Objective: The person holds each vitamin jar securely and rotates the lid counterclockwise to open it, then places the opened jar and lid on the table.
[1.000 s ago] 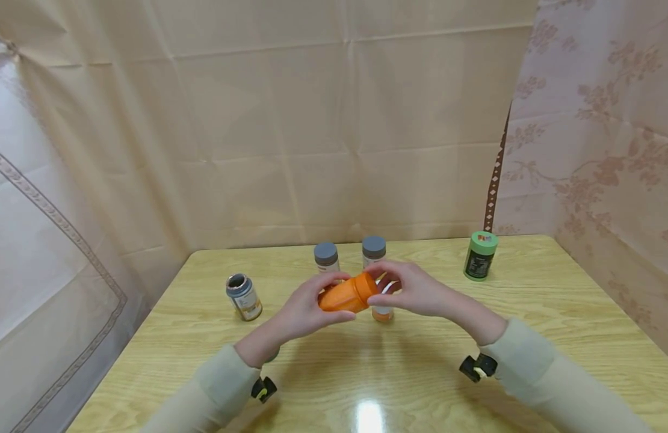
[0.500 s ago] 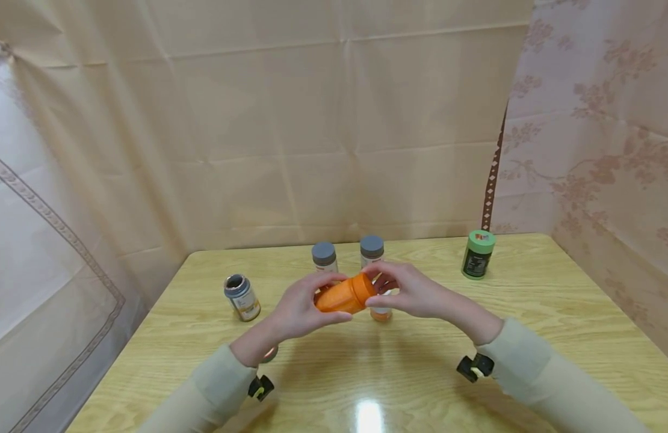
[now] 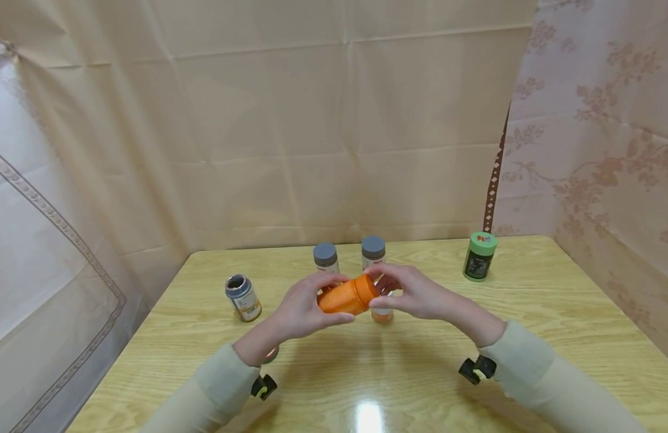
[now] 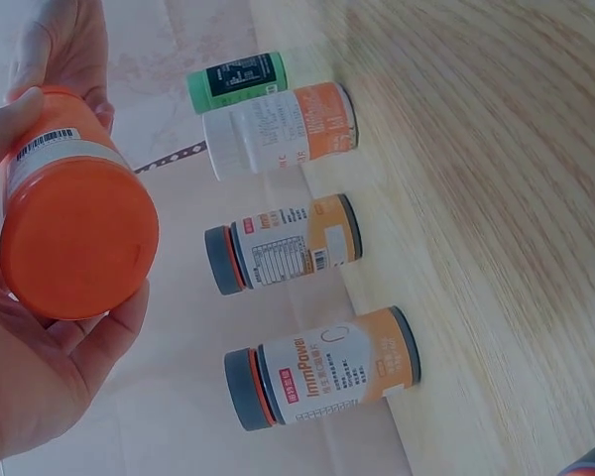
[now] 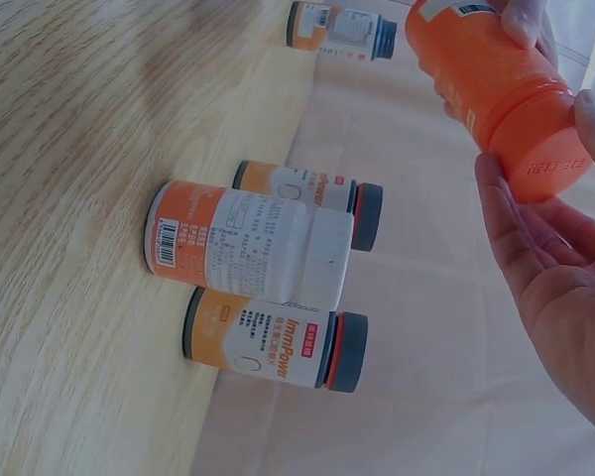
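Observation:
An orange pill bottle (image 3: 343, 297) is held tilted above the table, its capped end toward the right. My left hand (image 3: 306, 305) grips its body, fingers over the top and thumb below. With thumb and fingertips, my right hand (image 3: 415, 293) pinches the ridged orange cap (image 5: 543, 144). The bottle's flat base (image 4: 77, 238) faces the left wrist view. Behind and below it stands a white-and-orange bottle with a white cap (image 5: 253, 246), partly hidden by my right hand in the head view.
Two grey-capped supplement bottles (image 3: 325, 256) (image 3: 373, 250) stand at the back. An uncapped bottle (image 3: 244, 298) is at the left, a green-lidded jar (image 3: 480, 257) at the back right. A loose round lid (image 3: 271, 354) lies by my left wrist.
Both hands keep their grip on the orange bottle and its cap, almost in the same place. The view shifts only slightly; the other bottles stay where they were.

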{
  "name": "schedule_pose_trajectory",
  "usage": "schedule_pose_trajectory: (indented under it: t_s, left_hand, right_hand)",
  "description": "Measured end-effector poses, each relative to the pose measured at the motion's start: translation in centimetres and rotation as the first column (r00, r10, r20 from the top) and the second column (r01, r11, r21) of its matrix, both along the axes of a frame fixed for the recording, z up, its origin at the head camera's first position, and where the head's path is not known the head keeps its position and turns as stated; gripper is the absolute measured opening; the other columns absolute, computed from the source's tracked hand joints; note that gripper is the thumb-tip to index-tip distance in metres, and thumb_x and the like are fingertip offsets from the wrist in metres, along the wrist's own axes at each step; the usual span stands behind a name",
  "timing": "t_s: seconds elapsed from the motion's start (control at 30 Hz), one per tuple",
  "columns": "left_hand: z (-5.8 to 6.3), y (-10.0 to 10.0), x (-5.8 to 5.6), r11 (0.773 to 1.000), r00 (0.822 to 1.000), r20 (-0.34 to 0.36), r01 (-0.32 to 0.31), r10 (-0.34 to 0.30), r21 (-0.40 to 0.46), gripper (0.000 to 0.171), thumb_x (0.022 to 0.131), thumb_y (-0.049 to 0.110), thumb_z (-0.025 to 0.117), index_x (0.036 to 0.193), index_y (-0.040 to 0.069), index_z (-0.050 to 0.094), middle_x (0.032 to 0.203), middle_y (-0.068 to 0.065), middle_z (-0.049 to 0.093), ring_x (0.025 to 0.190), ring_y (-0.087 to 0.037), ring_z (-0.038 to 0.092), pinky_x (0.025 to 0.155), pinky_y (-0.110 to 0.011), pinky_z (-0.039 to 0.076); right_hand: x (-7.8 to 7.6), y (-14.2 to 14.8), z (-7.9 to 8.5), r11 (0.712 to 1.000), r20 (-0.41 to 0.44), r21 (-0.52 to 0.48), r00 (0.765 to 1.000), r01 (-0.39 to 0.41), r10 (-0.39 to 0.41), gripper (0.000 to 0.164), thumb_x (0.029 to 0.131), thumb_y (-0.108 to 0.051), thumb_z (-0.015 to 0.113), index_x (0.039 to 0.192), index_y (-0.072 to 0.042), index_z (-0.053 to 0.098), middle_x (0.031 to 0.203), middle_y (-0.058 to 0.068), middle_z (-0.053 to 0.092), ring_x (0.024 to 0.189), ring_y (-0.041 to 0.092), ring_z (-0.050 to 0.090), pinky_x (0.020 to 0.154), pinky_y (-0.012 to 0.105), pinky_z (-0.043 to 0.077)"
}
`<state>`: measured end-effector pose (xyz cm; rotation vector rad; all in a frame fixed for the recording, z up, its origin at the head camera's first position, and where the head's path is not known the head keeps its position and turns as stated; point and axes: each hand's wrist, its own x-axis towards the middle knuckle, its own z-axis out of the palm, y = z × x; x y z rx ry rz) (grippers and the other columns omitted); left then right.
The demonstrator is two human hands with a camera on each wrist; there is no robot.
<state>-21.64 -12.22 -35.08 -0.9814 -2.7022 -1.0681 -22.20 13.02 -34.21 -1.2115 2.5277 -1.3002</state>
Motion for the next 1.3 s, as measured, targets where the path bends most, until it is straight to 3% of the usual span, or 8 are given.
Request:
schedule_pose_trajectory:
  t_s: [0.37, 0.6, 0.7, 0.9, 1.07, 1.3]
  left_hand:
    - [0.2, 0.3, 0.2, 1.000, 0.999, 0.045, 0.016, -0.017, 0.018, 0.055, 0.075, 0.037, 0.085, 0.122, 0.017, 0.064, 0.107, 0.006, 0.060, 0.086, -0.012, 0.055, 0.072, -0.029, 0.051]
    - [0.0, -0.1, 0.1, 0.992, 0.978, 0.189, 0.067, -0.086, 0.107, 0.050, 0.079, 0.030, 0.082, 0.123, 0.015, 0.063, 0.105, 0.003, 0.061, 0.086, -0.017, 0.058, 0.069, -0.030, 0.054]
    - [0.0, -0.2, 0.2, 0.991, 0.975, 0.205, 0.062, -0.085, 0.116, 0.051, 0.079, 0.031, 0.083, 0.123, 0.015, 0.063, 0.105, 0.003, 0.061, 0.086, -0.018, 0.059, 0.067, -0.030, 0.054]
    - [0.1, -0.3, 0.4, 0.993, 0.980, 0.181, 0.062, -0.079, 0.097, 0.053, 0.077, 0.032, 0.084, 0.123, 0.017, 0.062, 0.104, 0.003, 0.062, 0.084, -0.018, 0.059, 0.060, -0.029, 0.055]
    - [0.2, -0.2, 0.6, 0.998, 0.995, 0.094, 0.041, -0.045, 0.042, 0.055, 0.075, 0.035, 0.085, 0.122, 0.018, 0.063, 0.104, 0.006, 0.063, 0.084, -0.012, 0.059, 0.066, -0.028, 0.053]
    - [0.3, -0.3, 0.7, 0.999, 1.000, 0.004, 0.018, -0.018, -0.029, 0.056, 0.075, 0.036, 0.085, 0.123, 0.020, 0.062, 0.106, 0.009, 0.062, 0.085, -0.008, 0.056, 0.072, -0.030, 0.049]
  right_hand:
    - [0.2, 0.4, 0.1, 1.000, -0.027, 0.004, 0.999, -0.017, 0.017, 0.045, 0.089, -0.018, 0.072, 0.126, 0.000, 0.054, 0.111, 0.007, 0.062, 0.091, 0.015, 0.063, 0.082, 0.031, 0.053]
    - [0.1, 0.4, 0.1, 0.996, -0.126, 0.000, 0.988, -0.086, 0.085, 0.046, 0.087, -0.015, 0.074, 0.127, -0.003, 0.054, 0.115, 0.006, 0.061, 0.094, 0.018, 0.063, 0.080, 0.032, 0.054]
    - [0.2, 0.4, 0.3, 0.996, -0.112, 0.005, 0.990, -0.086, 0.086, 0.047, 0.085, -0.013, 0.076, 0.127, -0.006, 0.055, 0.117, 0.004, 0.060, 0.096, 0.017, 0.062, 0.081, 0.034, 0.054]
    - [0.7, 0.4, 0.5, 0.999, -0.069, 0.034, 0.997, -0.034, 0.036, 0.053, 0.085, -0.015, 0.077, 0.131, -0.009, 0.052, 0.120, 0.002, 0.058, 0.099, 0.017, 0.060, 0.078, 0.037, 0.054]
    - [1.1, 0.2, 0.7, 0.997, 0.004, 0.065, 0.999, 0.035, -0.035, 0.058, 0.091, -0.028, 0.071, 0.139, -0.009, 0.045, 0.125, 0.005, 0.057, 0.101, 0.018, 0.058, 0.075, 0.035, 0.052]
    - [1.1, 0.0, 0.7, 0.989, 0.068, 0.119, 0.993, 0.086, -0.094, 0.044, 0.099, -0.037, 0.056, 0.131, -0.007, 0.053, 0.102, -0.001, 0.063, 0.091, 0.016, 0.059, 0.073, 0.034, 0.052]
